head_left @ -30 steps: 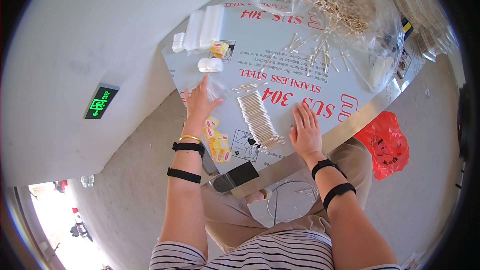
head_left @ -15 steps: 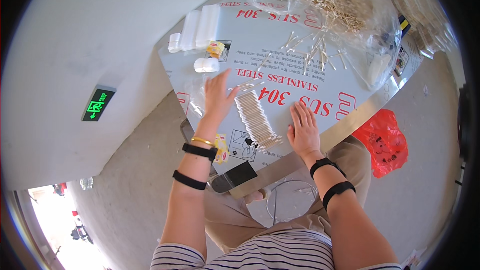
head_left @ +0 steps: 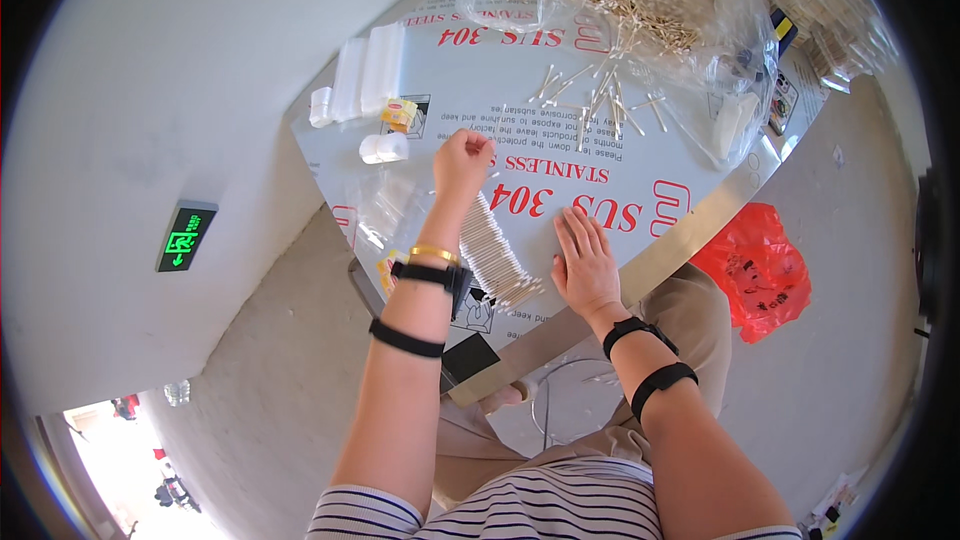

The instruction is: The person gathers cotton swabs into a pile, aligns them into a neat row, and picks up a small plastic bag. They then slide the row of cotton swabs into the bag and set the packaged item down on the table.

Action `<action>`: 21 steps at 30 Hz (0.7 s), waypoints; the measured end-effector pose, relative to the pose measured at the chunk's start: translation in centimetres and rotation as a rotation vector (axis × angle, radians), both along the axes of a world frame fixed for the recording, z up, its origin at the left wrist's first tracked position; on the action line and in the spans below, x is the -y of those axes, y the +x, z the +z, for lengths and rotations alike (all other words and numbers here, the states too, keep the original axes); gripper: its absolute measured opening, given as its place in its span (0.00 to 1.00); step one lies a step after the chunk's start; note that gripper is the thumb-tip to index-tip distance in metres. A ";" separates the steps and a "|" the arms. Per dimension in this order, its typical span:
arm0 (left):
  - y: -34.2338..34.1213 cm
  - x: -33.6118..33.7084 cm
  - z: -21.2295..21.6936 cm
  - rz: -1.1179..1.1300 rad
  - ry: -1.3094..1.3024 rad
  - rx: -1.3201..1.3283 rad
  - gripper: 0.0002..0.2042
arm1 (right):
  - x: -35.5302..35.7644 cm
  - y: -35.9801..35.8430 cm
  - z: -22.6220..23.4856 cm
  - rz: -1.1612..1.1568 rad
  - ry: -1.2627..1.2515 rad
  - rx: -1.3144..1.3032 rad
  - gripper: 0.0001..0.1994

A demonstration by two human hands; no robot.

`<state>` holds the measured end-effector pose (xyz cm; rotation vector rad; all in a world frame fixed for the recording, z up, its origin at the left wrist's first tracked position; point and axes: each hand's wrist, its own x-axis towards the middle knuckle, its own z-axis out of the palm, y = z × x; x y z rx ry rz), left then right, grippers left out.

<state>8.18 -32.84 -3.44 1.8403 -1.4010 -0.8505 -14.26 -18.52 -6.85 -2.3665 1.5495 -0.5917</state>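
My left hand (head_left: 463, 166) is closed, its fingers curled together just above the far end of a row of cotton swabs (head_left: 497, 258); whatever they hold is hidden. The swabs in that row lie side by side on the table (head_left: 460, 75), white tips at both ends. To the right of the row, my right hand (head_left: 586, 262) rests flat on the table with fingers stretched out, holding nothing. Loose cotton swabs (head_left: 605, 95) are scattered farther off, in front of a large clear bag (head_left: 500, 2) full of swabs.
At the far left lie white plastic sleeves (head_left: 365, 70), a white roll (head_left: 384, 148) and a small yellow packet (head_left: 399, 115). A clear plastic bag (head_left: 375, 202) is beside my left wrist. Bundled packs (head_left: 815, 0) stand far right. A red plastic bag (head_left: 755, 270) hangs off the right edge.
My left hand was spread with fingers apart; now its fingers are curled shut. It has shifted right over the row's far end. The whole view has moved slightly. My right hand stays flat.
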 end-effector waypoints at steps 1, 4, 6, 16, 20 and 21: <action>-0.3 -1.2 0.3 -0.005 0.000 0.001 0.08 | 0.0 -0.2 0.0 -0.005 0.000 0.001 0.30; -1.5 -7.7 1.9 0.022 0.002 -0.328 0.08 | -0.3 -0.4 -0.4 0.000 -0.003 0.006 0.30; -3.1 -12.8 2.9 0.013 0.041 -0.378 0.09 | -0.1 -0.8 -0.3 -0.006 -0.022 0.018 0.29; -3.7 -31.4 5.4 0.322 0.204 -0.513 0.11 | 0.3 0.5 0.1 -0.022 0.251 0.261 0.21; -3.2 -33.9 7.7 0.349 0.141 -0.420 0.11 | -3.6 3.0 7.8 0.414 1.119 0.926 0.17; -3.6 -33.9 8.0 0.312 0.144 -0.409 0.12 | -5.2 2.8 9.0 0.513 1.086 0.940 0.16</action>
